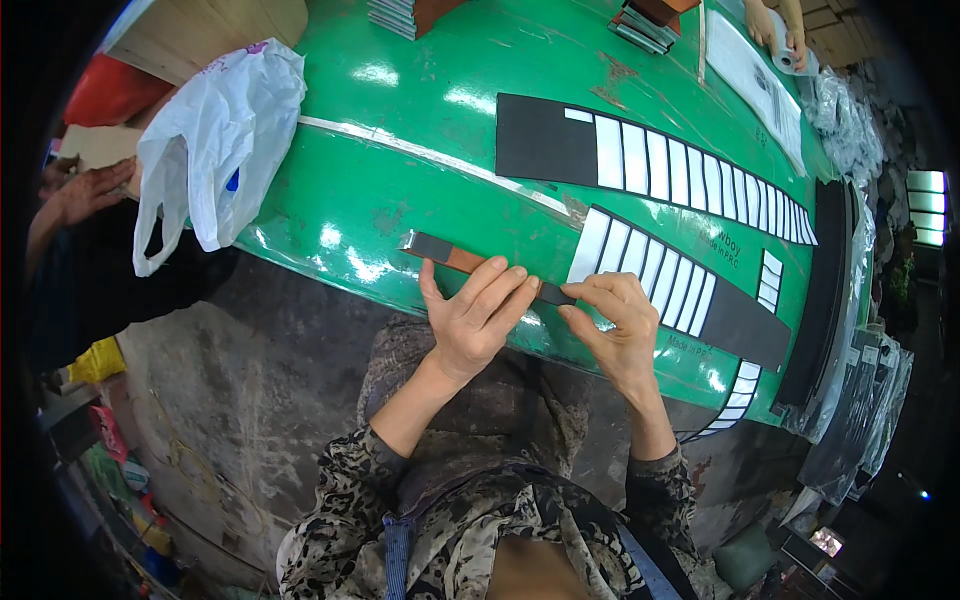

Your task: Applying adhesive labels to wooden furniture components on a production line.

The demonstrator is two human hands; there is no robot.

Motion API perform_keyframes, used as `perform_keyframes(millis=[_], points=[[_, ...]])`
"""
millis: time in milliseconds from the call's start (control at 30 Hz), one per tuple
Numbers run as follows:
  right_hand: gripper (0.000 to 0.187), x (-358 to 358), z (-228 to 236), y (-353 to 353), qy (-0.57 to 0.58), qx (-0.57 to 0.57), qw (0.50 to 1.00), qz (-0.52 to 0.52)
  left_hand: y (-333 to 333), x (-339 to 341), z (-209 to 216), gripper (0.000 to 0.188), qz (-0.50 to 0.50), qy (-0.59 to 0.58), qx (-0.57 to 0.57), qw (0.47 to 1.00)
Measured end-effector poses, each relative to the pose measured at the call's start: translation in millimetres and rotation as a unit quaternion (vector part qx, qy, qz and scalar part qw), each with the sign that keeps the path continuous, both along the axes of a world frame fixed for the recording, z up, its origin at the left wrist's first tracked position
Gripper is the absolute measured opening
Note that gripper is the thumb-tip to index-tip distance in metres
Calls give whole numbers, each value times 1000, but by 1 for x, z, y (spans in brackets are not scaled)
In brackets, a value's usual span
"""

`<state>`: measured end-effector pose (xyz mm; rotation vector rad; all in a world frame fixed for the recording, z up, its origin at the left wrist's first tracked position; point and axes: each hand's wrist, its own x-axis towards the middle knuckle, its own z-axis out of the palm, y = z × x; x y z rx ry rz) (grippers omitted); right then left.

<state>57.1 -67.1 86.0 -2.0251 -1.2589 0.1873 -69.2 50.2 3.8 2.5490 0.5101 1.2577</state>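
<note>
Near the front edge of the green table (380,120), my left hand (472,325) is closed on a narrow orange-brown bar (463,258) with dark bands at both ends. Its thumb is on the near side and its fingers lie across the top, hiding the middle. At the bar's right end, my right hand (622,325) pinches the dark band (553,294) between thumb and forefinger. Just beyond that hand lies a black sheet (740,325) bearing a row of white rectangular labels. Farther back is a longer black sheet (545,145) with similar labels.
A white plastic bag (240,130) sits at the left edge, near another person's hand (90,190). Another pair of hands (785,35) is at a clear film roll (790,60), far right. Stacked brown-and-grey pieces (645,28) stand at the back. A label strip (738,395) overhangs the edge.
</note>
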Motion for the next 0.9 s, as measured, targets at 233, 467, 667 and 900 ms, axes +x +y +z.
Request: perform_keyframes(millis=[233,467,667,900], points=[[27,0,0,1,8,-4,1000,-1,0,-1,1,24,0,5,1,1000],[26,0,0,1,5,-5,1000,1,0,-1,1,23,4,2,2,1000],[40,3,-4,-3,16,6,1000,3,-1,0,0,22,3,-1,-3,1000],[53,-4,-9,-14,112,-9,992,-63,0,4,10,28,2,8,11,1000]])
